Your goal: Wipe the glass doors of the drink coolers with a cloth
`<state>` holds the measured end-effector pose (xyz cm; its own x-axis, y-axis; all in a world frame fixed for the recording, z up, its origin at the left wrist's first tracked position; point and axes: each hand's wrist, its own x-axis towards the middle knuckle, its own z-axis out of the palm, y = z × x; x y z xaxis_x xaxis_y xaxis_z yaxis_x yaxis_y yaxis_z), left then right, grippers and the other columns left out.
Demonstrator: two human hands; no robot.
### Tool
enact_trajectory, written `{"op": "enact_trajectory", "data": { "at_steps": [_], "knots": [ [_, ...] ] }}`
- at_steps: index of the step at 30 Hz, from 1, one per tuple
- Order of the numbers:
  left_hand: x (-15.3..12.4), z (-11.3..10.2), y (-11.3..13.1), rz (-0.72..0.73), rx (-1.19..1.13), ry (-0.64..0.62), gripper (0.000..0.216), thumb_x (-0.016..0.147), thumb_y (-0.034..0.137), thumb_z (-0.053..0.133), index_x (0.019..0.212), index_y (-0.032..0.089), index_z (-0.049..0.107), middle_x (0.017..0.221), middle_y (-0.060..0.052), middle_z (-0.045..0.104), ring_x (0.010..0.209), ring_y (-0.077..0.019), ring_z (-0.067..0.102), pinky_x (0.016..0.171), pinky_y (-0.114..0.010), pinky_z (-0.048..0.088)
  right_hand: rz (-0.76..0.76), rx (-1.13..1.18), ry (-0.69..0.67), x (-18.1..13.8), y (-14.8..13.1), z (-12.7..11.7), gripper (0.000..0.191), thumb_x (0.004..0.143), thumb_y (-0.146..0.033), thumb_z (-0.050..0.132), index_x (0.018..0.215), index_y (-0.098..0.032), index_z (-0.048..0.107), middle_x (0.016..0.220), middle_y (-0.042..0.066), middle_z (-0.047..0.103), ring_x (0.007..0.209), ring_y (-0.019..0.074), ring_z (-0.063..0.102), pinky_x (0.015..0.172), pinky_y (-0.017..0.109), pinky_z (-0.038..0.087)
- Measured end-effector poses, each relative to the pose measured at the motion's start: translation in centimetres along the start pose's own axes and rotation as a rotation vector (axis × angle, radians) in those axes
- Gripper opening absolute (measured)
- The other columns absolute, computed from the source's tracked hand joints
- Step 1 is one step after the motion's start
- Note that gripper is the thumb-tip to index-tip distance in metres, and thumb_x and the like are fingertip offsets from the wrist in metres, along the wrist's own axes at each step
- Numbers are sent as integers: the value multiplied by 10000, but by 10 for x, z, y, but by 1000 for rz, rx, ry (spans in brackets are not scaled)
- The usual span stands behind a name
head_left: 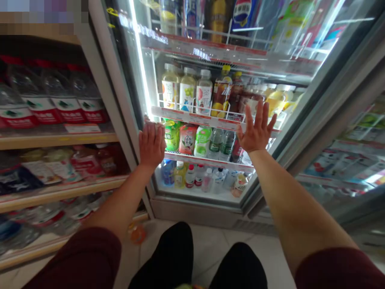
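Note:
A glass-door drinks fridge (pixel 195 210) stands in front of me, lit inside, with bottles on several shelves. My left hand (pixel 152 143) is raised at the left side of its door, fingers straight and held together. My right hand (pixel 257 129) is up in front of the right part of the glass, fingers spread. Neither hand holds anything; whether the palms touch the glass I cannot tell. Between the hands are a red-labelled bottle (pixel 188 139) and a green-and-white bottle (pixel 203 141). On the shelf above them stand white-capped tea bottles (pixel 187 90).
Wooden shelves (pixel 60 140) on the left hold red-capped water bottles (pixel 61 102) and bagged goods. Another fridge (pixel 345 168) adjoins on the right. An orange bottle (pixel 137 233) is low by the left shelves. My knees (pixel 174 253) are bent above the tiled floor (pixel 207 241).

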<state>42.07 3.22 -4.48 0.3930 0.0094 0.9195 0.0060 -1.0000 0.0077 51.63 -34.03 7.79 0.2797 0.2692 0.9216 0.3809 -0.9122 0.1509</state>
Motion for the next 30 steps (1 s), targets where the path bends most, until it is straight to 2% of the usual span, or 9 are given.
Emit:
{"op": "enact_trajectory", "data": {
  "at_steps": [5, 7, 9, 15, 19, 22, 24, 26, 30],
  "knots": [
    [-118, 19, 16, 175, -33, -244, 531, 937, 227, 461, 1465, 185, 508, 1360, -202, 620, 1445, -340, 413, 1167, -546, 373, -1, -7, -9, 1, 0, 0, 678, 981, -503, 357, 1602, -253, 249, 1678, 111, 226, 1561, 335, 131, 1209, 653, 116],
    [-127, 19, 14, 191, -33, -312, 536, 937, 227, 455, 1470, 200, 506, 1355, -198, 624, 1426, -351, 438, 1168, -573, 364, -3, -15, -9, 1, 0, 1, 681, 980, -500, 358, 1604, -253, 244, 1680, 107, 222, 1561, 336, 126, 1211, 651, 113],
    [-92, 11, 4, 127, -27, -273, 545, 961, 279, 434, 1494, 171, 468, 1430, -211, 561, 1465, -366, 370, 1190, -612, 310, -2, -19, -10, 1, 1, 2, 683, 980, -497, 359, 1606, -252, 237, 1681, 105, 217, 1562, 338, 121, 1212, 650, 112],
    [85, -22, -22, -40, -3, 91, 636, 1043, 368, 294, 1573, 34, 186, 1670, -196, 133, 1559, -336, 42, 1256, -615, 111, -16, 5, 9, 0, 2, 2, 678, 987, -499, 358, 1605, -248, 240, 1680, 116, 217, 1564, 333, 114, 1214, 649, 103],
    [48, -13, 6, -5, -36, 75, 619, 1057, 361, 271, 1568, 31, 158, 1683, -182, 56, 1559, -333, -28, 1268, -603, 131, -1, 20, -12, 0, 1, 0, 677, 986, -494, 356, 1609, -266, 220, 1686, 99, 204, 1566, 334, 97, 1212, 654, 94],
    [-15, 2, 28, 52, -60, 6, 603, 1045, 440, 324, 1539, 97, 287, 1658, -151, 226, 1556, -317, 119, 1268, -540, 235, -2, 18, -21, 1, 0, 0, 678, 985, -491, 358, 1610, -270, 216, 1684, 100, 210, 1566, 335, 103, 1210, 658, 97],
    [-19, 2, 30, 62, -73, -20, 617, 1034, 492, 341, 1509, 97, 349, 1631, -151, 301, 1543, -326, 179, 1264, -533, 253, -7, 7, -21, 1, 0, 0, 674, 987, -486, 354, 1609, -264, 221, 1682, 105, 216, 1564, 332, 113, 1210, 655, 108],
    [20, -10, 21, 34, -75, -16, 682, 1037, 515, 309, 1512, 25, 319, 1643, -195, 242, 1548, -361, 112, 1262, -588, 193, -7, -8, -21, 1, 1, 1, 670, 989, -481, 350, 1608, -260, 224, 1681, 106, 218, 1565, 326, 116, 1212, 646, 116],
    [155, -47, 4, -2, -24, 69, 726, 1056, 514, 142, 1569, 1, 104, 1688, -149, 25, 1557, -305, -56, 1262, -589, 73, -10, 3, 2, 0, 2, 4, 662, 992, -489, 342, 1604, -261, 238, 1680, 106, 223, 1567, 324, 99, 1212, 655, 102]
  ]
}}
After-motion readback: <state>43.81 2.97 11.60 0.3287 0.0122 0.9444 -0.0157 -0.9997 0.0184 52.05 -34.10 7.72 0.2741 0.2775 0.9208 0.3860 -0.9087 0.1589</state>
